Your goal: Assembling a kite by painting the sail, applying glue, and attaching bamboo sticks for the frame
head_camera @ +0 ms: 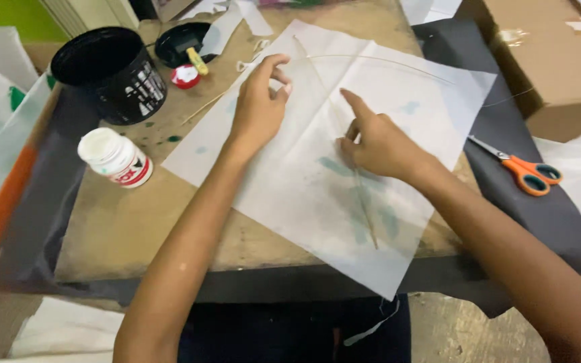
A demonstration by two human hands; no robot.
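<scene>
Your left hand (258, 107) pinches the thin stick (334, 114) closed-fingered where it crosses the white paper (317, 202) on the bench (122, 228); your right hand (378, 144), empty, presses it flat with one finger out.

A white glue bottle (114, 157) with a red label lies on the desk (122, 222), left. A black tub (117, 72) with white print stands behind it. A brown cardboard box (546, 60) sits top right.

Cardboard box (546, 60) cut by top edge; thin stick (364, 208) partly under right hand (378, 144)

Left hand (258, 107) fingers pinched; right hand (378, 142) forefinger extended.
</scene>
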